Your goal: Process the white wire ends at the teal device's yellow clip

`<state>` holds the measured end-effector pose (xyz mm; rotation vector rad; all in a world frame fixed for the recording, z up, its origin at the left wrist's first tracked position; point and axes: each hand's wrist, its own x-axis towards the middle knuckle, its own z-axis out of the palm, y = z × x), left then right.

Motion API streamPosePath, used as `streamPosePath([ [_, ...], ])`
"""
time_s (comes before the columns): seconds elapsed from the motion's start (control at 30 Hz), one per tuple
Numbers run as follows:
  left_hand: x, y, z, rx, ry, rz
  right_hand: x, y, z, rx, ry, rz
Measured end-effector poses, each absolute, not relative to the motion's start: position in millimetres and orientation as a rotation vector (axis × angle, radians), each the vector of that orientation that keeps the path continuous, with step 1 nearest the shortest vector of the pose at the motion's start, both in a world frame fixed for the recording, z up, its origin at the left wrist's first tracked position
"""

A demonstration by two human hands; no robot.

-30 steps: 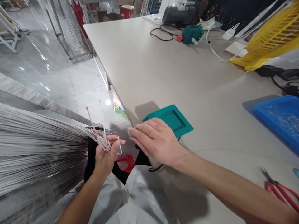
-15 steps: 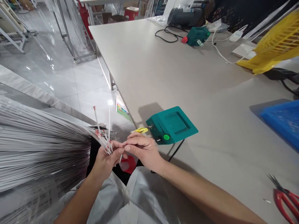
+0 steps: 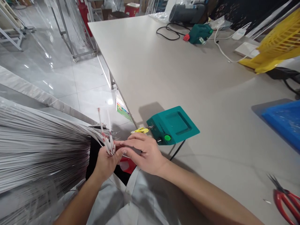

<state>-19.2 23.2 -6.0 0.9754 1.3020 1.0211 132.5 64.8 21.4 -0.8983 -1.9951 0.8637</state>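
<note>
A big bundle of thin white wires (image 3: 39,140) stretches in from the left. My left hand (image 3: 106,162) is closed round a few wire ends (image 3: 108,144) with red-tipped strands, held upright below the table's near edge. My right hand (image 3: 142,153) touches the left hand's fingertips, its fingers pinched at one wire end. Just behind the hands a small teal box (image 3: 172,125) with a green button (image 3: 167,137) sits at the table's corner, with a yellow clip (image 3: 140,130) at its left side.
The grey table (image 3: 164,72) carries red scissors (image 3: 284,198) at the near right, a blue tray (image 3: 284,120), a yellow basket (image 3: 276,43), a second teal device (image 3: 199,32) and cables at the back. Metal racks stand on the shiny floor to the left.
My right hand came off the teal box and moved left and down to meet the left hand at the wire ends. It now pinches a wire there.
</note>
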Motion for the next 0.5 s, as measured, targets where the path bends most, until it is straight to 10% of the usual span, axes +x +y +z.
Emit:
streamPosePath([
  [0.5, -18.6, 22.2, -12.5, 0.563, 1.228, 1.363, 129.0, 57.5, 16.0, -0.998, -1.847, 0.925],
])
